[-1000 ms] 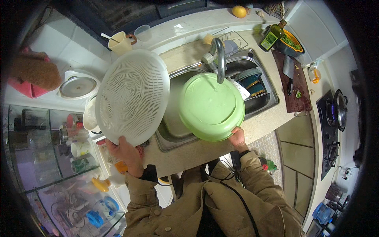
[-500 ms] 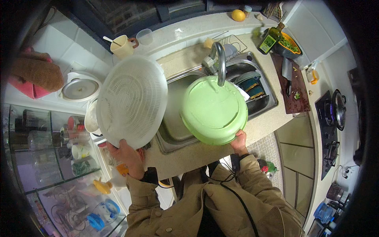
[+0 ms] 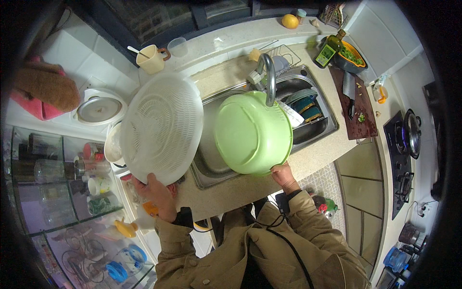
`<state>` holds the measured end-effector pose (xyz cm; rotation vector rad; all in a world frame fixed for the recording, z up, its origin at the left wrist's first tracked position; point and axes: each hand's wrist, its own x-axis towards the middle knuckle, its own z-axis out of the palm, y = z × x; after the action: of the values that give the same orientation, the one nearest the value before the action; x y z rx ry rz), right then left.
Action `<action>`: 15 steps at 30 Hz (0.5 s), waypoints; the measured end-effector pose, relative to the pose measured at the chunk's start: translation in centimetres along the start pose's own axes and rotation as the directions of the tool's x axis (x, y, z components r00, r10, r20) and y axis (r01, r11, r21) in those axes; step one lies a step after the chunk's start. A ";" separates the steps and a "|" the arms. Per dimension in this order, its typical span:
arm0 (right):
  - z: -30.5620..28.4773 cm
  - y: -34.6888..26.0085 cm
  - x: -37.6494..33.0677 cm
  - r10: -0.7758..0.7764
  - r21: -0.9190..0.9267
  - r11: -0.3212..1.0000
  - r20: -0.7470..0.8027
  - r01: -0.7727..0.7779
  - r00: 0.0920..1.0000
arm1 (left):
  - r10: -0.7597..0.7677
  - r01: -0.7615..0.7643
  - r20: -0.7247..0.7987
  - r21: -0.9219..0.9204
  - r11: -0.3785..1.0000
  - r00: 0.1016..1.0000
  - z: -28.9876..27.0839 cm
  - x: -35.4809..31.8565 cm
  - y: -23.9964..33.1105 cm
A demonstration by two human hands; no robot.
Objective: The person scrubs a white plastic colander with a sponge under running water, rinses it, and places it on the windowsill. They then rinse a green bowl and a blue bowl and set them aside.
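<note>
My left hand (image 3: 156, 195) grips the lower rim of a white plastic colander (image 3: 161, 125), tilted up at the left of the sink. By its near rim my right hand (image 3: 285, 176) holds a light green basin (image 3: 252, 135), its underside facing me, tipped over the sink (image 3: 209, 161). The basin's far edge is right by the curved metal tap (image 3: 271, 82). Behind the basin, the right sink bowl holds a rack with dark green dishes (image 3: 305, 107) and a white item (image 3: 292, 115). The inside of the basin is hidden.
To the right lies a brown cutting board (image 3: 358, 113) with a knife (image 3: 350, 89). A green oil bottle (image 3: 331, 49) stands beside a basket of greens (image 3: 351, 55). A cream mug (image 3: 151, 60) is at the back left, with a gas stove (image 3: 399, 161) far right.
The green basin has shifted left and tilted further, showing more of its side. My right hand moved left with it. The colander has dropped slightly.
</note>
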<state>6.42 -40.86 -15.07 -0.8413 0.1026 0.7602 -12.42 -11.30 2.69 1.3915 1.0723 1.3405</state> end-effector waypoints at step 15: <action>2.8 0.0 4.1 0.060 0.016 0.998 0.038 -0.061 0.997 | 0.017 -0.017 0.011 -0.022 1.000 1.000 -0.2 -0.1 0.4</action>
<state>8.92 -36.54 -14.67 -0.8099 0.1015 0.8307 -12.66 -11.47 3.04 1.3935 1.0370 1.3512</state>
